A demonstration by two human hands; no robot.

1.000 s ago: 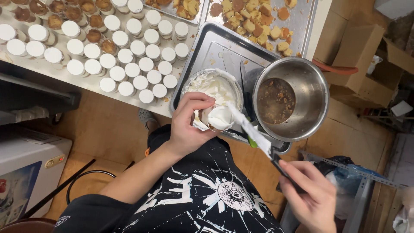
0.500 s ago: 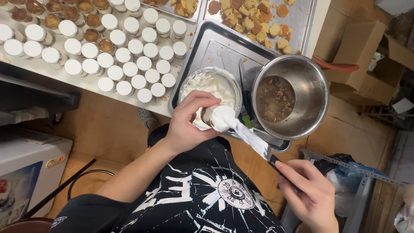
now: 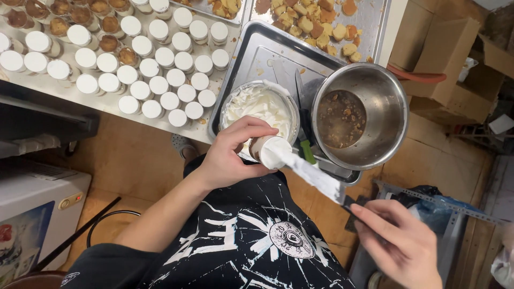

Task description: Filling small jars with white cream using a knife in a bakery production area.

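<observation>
My left hand (image 3: 233,152) grips a small round cup (image 3: 269,151) topped with white cream, held over the near edge of a steel tray (image 3: 278,56). My right hand (image 3: 401,243) holds the dark handle of a long flat spatula (image 3: 310,174), whose cream-coated blade lies across the cup's top. Just behind the cup sits a bowl of white cream (image 3: 262,104). To its right stands a steel mixing bowl (image 3: 358,115) with brown liquid and crumbs at the bottom.
Several rows of small cups (image 3: 155,80), some cream-topped and some showing brown cake, fill the counter at left. A tray of cake cubes (image 3: 321,24) lies at the back. Cardboard boxes (image 3: 455,64) stand at right, a white appliance (image 3: 32,214) at lower left.
The spatula blade has slid across the cup's top, drawn toward my right hand. The cup's cream surface looks flatter. My left hand has barely moved.
</observation>
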